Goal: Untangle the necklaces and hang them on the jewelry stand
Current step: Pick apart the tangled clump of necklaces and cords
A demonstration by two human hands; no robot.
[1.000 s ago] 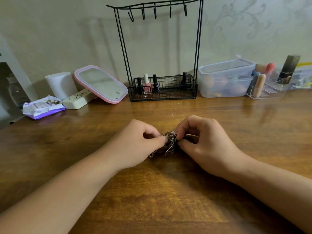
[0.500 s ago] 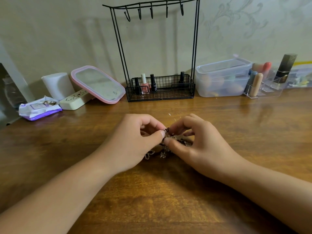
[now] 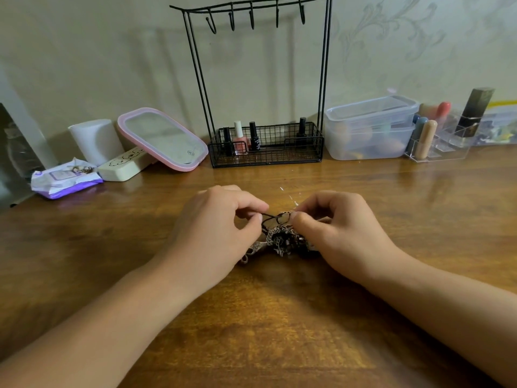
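A knotted clump of necklaces (image 3: pixel 282 238), thin chains and dark cord, lies on the wooden table (image 3: pixel 265 317) between my hands. My left hand (image 3: pixel 221 233) pinches a dark strand at the clump's upper left. My right hand (image 3: pixel 338 231) pinches a loop at its upper right, with the rest of the tangle partly hidden under those fingers. A clasp end trails out toward the lower left. The black wire jewelry stand (image 3: pixel 260 79) stands behind, against the wall, its top hooks bare.
Nail polish bottles (image 3: pixel 240 138) sit in the stand's basket. Left of it lean a pink-rimmed mirror (image 3: pixel 162 140), a white cup (image 3: pixel 96 141), a cream case and a wipes pack (image 3: pixel 65 177). Clear plastic boxes (image 3: pixel 369 128) and a cosmetics organiser (image 3: pixel 444 135) stand at the right.
My hands have drawn slightly apart, stretching a dark strand out of the clump's top. The tangle now lies more exposed between them.
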